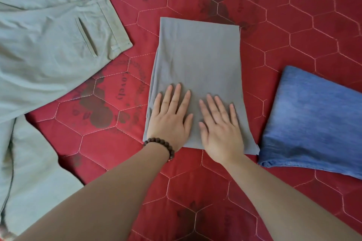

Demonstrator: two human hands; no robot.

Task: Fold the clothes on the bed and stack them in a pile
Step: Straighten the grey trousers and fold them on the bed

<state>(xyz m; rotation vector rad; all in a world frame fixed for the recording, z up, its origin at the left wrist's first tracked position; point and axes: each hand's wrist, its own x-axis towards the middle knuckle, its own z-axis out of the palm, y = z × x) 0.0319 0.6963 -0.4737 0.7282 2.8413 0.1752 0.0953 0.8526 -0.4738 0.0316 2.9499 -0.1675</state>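
So the person has both hands flat on a folded grey garment (197,68) lying in the middle of the bed (293,15), which is covered in a red quilted spread stitched in a hexagon pattern with dark flower prints. The left hand (169,117) sits palm down near the garment's near left corner, fingers spread and pointing away from the person, with a dark beaded bracelet (160,144) on that wrist. The right hand (221,125) is just beside it, also palm down with fingers fanned out, pressing on the near edge of the fabric. Neither hand is pinching or gripping anything, they're just laid flat on the cloth, thumbs close together but not touching.

The grey piece is folded into a tall rectangle, pretty smooth, with layered edges showing along its left side.

Off toward the right edge of the bed there's a folded pair of blue jeans (313,119), its near left corner just beside the grey garment's near right corner, maybe touching, hard to say. Over on the left side a pale green pair of trousers (49,45) lies unfolded and rumpled, a welt pocket and waistband visible, well apart from the grey piece and spilling out of view at the left edge.
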